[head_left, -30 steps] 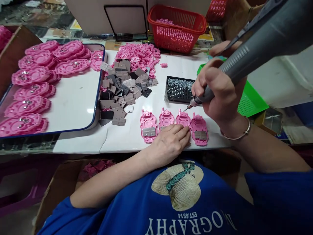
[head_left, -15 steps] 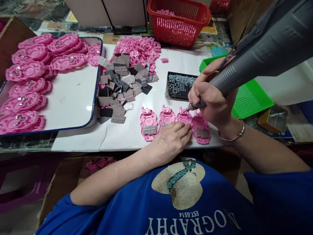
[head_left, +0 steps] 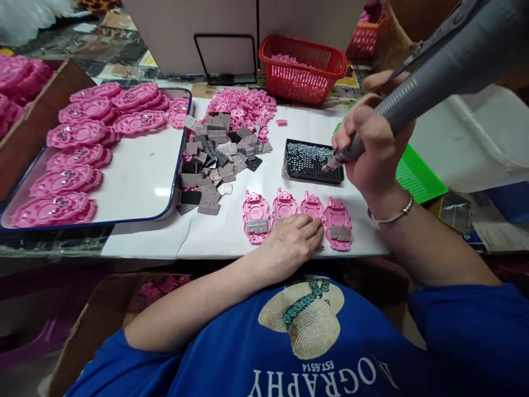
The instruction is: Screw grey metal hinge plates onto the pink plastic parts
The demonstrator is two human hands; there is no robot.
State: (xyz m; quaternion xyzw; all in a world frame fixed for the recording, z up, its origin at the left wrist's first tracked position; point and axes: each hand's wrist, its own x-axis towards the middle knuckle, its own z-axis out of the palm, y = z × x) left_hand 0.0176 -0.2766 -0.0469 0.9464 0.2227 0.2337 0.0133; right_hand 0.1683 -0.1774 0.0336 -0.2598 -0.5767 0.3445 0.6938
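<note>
A grey electric screwdriver [head_left: 397,105] is gripped in my right hand [head_left: 372,143], its tip at the black screw tray [head_left: 308,161], where many small screws lie. Several pink phone-shaped shells stand in a row near the table's front edge. My left hand [head_left: 295,245] rests over the middle of the row, fingers together and bent on the third pink shell [head_left: 312,205], covering its lower part. The leftmost shell [head_left: 256,215] and the rightmost shell [head_left: 339,223] each carry a grey metal plate. The second shell [head_left: 284,204] is partly hidden by my left hand.
A white blue-rimmed tray [head_left: 165,203] with stacked pink shells stands at left. Beside it lie grey plates [head_left: 225,149] and small pink parts [head_left: 243,107]. A red basket [head_left: 303,77] is behind, a green tray [head_left: 419,176] at right, and a box [head_left: 37,127] at far left.
My right hand has moved the screwdriver tip from the third shell back to the screw tray. My left hand stays on the row. The camera view has shifted somewhat.
</note>
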